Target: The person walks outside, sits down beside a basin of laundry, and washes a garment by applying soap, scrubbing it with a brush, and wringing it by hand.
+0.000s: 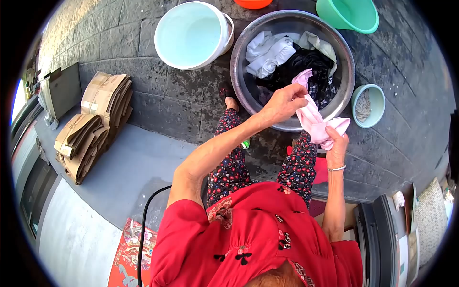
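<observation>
My left hand [286, 101] is closed on the upper end of a pink cloth [313, 119], just over the near rim of a large metal basin [239, 71]. My right hand [337, 143], with a bracelet on the wrist, grips the lower end of the same cloth, which is twisted between the two hands. In the basin lie white clothes [267, 52], a black garment [299, 67] and a pale green piece [322, 45]. I sit with my legs in patterned trousers on either side of the basin.
A white bucket [191, 33] of water stands left of the basin. A green basin [351, 14] and an orange one [252, 3] are behind it, and a small teal bowl [369, 105] is to its right. Folded cardboard [95, 119] is stacked at the left on the stone paving.
</observation>
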Available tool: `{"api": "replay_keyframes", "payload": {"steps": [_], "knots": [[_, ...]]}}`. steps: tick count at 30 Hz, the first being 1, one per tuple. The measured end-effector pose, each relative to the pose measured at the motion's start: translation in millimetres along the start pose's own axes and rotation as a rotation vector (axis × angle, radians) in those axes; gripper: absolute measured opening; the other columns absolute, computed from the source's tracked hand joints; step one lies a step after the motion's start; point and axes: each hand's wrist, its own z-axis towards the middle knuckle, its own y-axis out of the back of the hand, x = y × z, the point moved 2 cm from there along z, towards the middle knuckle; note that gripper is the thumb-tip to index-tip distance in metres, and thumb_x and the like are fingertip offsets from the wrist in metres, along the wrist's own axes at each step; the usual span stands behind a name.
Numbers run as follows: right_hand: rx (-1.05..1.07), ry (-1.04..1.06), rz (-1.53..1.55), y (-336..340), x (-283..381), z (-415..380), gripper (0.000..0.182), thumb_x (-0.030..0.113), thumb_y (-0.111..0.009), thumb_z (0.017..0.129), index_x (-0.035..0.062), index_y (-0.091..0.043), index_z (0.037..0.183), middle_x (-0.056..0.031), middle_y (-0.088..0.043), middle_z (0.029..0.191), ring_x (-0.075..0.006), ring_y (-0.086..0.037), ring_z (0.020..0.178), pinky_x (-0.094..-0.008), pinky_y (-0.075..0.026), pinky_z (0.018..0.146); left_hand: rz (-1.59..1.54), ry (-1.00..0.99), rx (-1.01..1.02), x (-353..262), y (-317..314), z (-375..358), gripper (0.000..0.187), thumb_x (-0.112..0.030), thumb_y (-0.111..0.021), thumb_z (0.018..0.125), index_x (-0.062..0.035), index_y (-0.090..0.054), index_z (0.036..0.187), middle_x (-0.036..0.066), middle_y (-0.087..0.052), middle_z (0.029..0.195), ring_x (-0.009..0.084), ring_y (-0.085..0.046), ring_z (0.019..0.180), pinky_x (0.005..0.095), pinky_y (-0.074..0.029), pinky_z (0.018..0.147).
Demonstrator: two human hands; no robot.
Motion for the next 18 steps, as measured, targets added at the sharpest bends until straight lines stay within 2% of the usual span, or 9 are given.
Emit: {"api": "replay_keyframes", "payload": {"steps": [2,4,5,8,9,11,14,17,18], "knots": [[-0.041,0.071,0.039,-10,6,-6,0.028,0.001,-0.067,0.071,-0.0036,-0.057,0.097,-0.0094,-0.062,0.088,-0.0197,-0.063,0.077,-0.0319,-0.052,0.069,0.077,0.057,-0.13,6,100,-20,0.023,-0.014,-0.055,0.08,0.0023,-0.059,0.095,0.008,-0.061,0.074,0.0135,-0.057,0.069,0.0276,-0.046,0.067],[-0.061,0.093,0.048,-18,10,-15,0.025,0.003,-0.066,0.073,-0.003,-0.057,0.096,-0.01,-0.062,0.089,-0.021,-0.063,0.077,-0.0337,-0.052,0.069,0.205,0.17,-0.278,22,206,-50,0.023,-0.017,-0.056,0.08,0.0018,-0.06,0.093,0.008,-0.062,0.075,0.0127,-0.058,0.069,0.0269,-0.047,0.066],[-0.062,0.092,0.038,-23,11,-24,0.025,0.004,-0.065,0.074,-0.0029,-0.056,0.095,-0.0105,-0.062,0.09,-0.0216,-0.063,0.078,-0.0347,-0.053,0.069,0.291,0.23,-0.362,29,257,-72,0.02,-0.015,-0.054,0.083,0.0008,-0.06,0.095,0.002,-0.059,0.077,0.0105,-0.055,0.07,0.0247,-0.046,0.066],[-0.197,0.153,-0.02,-51,13,-49,0.023,0.005,-0.063,0.075,-0.0053,-0.056,0.095,-0.0124,-0.061,0.091,-0.0247,-0.063,0.079,-0.0365,-0.053,0.068,0.463,0.321,-0.616,75,410,-161,0.023,-0.018,-0.054,0.079,-0.0009,-0.062,0.092,0.005,-0.059,0.071,0.0116,-0.056,0.066,0.0263,-0.045,0.062],[-0.253,0.178,-0.061,-51,10,-50,0.024,0.004,-0.063,0.075,-0.0062,-0.056,0.095,-0.0125,-0.061,0.091,-0.0247,-0.063,0.078,-0.0361,-0.053,0.068,0.603,0.382,-0.725,88,454,-201,0.024,-0.02,-0.054,0.077,-0.0036,-0.064,0.09,0.013,-0.065,0.076,0.0254,-0.063,0.072,0.034,-0.048,0.069],[-0.303,0.193,-0.149,-35,3,-41,0.025,0.004,-0.063,0.073,-0.0062,-0.057,0.096,-0.0114,-0.061,0.091,-0.0235,-0.063,0.079,-0.0341,-0.052,0.069,0.636,0.46,-0.94,124,525,-294,0.023,-0.019,-0.053,0.076,-0.004,-0.064,0.088,0.013,-0.065,0.074,0.0261,-0.063,0.072,0.0345,-0.049,0.069],[-0.343,0.229,-0.288,-47,8,-47,0.029,0.0,-0.062,0.069,-0.0095,-0.057,0.096,-0.0108,-0.06,0.09,-0.0231,-0.062,0.079,-0.0329,-0.051,0.068,0.494,0.644,-1.225,152,558,-428,0.024,-0.019,-0.052,0.074,-0.002,-0.064,0.085,0.012,-0.064,0.069,0.0206,-0.062,0.059,0.0328,-0.049,0.061],[-0.293,0.263,-0.346,-42,7,-38,0.034,-0.002,-0.059,0.067,-0.0086,-0.056,0.1,-0.0116,-0.06,0.093,-0.0246,-0.062,0.081,-0.0334,-0.051,0.069,0.336,0.721,-1.312,185,534,-526,0.021,-0.017,-0.052,0.074,-0.0029,-0.063,0.085,0.01,-0.063,0.068,0.0187,-0.062,0.057,0.0326,-0.049,0.056],[-0.308,0.275,-0.356,-40,9,-36,0.04,-0.003,-0.057,0.066,-0.0071,-0.055,0.105,-0.0122,-0.059,0.097,-0.0257,-0.062,0.082,-0.0337,-0.051,0.071,0.237,0.806,-1.24,183,514,-540,0.019,-0.016,-0.052,0.075,-0.0043,-0.061,0.087,0.006,-0.06,0.068,0.0155,-0.059,0.057,0.0299,-0.046,0.052]]}}
